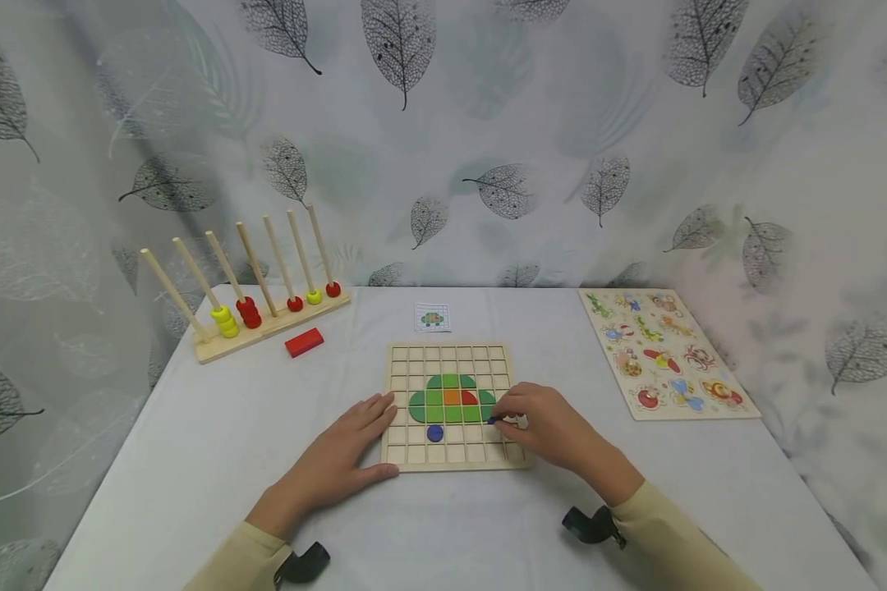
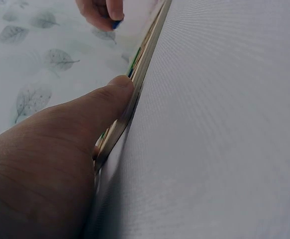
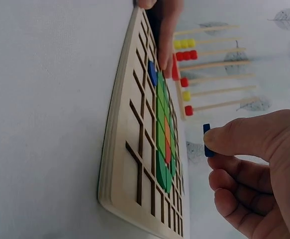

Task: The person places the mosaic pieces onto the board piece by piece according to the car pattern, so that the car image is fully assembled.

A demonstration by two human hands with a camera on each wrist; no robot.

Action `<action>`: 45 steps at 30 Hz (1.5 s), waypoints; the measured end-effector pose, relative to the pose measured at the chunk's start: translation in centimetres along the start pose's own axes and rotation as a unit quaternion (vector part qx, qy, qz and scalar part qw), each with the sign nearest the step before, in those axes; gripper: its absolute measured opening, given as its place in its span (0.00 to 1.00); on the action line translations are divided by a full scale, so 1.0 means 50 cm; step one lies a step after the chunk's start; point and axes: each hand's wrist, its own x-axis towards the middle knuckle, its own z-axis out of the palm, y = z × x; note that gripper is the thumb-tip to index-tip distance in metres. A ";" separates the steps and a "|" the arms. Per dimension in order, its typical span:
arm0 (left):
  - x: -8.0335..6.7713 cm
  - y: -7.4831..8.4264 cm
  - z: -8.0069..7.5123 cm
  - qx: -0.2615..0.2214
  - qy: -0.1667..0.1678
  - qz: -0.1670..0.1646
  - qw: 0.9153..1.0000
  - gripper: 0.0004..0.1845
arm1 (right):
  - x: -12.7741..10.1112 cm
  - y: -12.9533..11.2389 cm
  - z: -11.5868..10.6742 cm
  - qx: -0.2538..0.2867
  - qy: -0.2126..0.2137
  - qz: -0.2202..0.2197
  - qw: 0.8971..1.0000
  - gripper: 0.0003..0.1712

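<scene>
A wooden grid board (image 1: pixel 460 469) lies in the middle of the table, its cells holding green pieces (image 1: pixel 434 414), an orange piece (image 1: pixel 452 397) and a red quarter-round piece (image 1: pixel 469 398). A blue round piece (image 1: pixel 434 432) sits below the green ones, toward the left. Fingers spread, my left hand (image 1: pixel 343 451) rests along the board's left edge, its thumb at the near corner. Between thumb and fingertip my right hand (image 1: pixel 550 427) pinches a small blue piece (image 3: pixel 208 140); the right wrist view shows it edge-on, apart from the board.
A small pattern card (image 1: pixel 432 318) lies behind the board. At the back left stands a peg rack (image 1: pixel 273 322) with red and yellow beads, a red block (image 1: pixel 304 342) in front of it. An animal picture board (image 1: pixel 668 355) lies at the right.
</scene>
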 end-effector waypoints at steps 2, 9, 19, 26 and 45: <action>0.000 0.000 0.000 0.002 -0.003 -0.004 1.000 0.51 | 0.007 -0.001 0.009 0.000 -0.003 0.001 1.000 0.08; 0.001 0.001 -0.003 0.002 -0.011 -0.008 1.000 0.51 | 0.023 -0.009 0.040 0.004 -0.022 0.021 1.000 0.08; -0.001 0.001 -0.004 0.001 -0.010 -0.004 1.000 0.51 | 0.034 -0.017 0.073 -0.032 -0.048 0.037 0.998 0.07; -0.001 0.003 -0.006 0.000 -0.011 -0.004 1.000 0.50 | 0.040 -0.014 0.084 -0.052 -0.033 0.006 0.998 0.06; 0.001 0.006 -0.007 -0.001 -0.022 -0.015 1.000 0.51 | 0.030 -0.013 0.073 -0.055 -0.019 0.031 0.998 0.08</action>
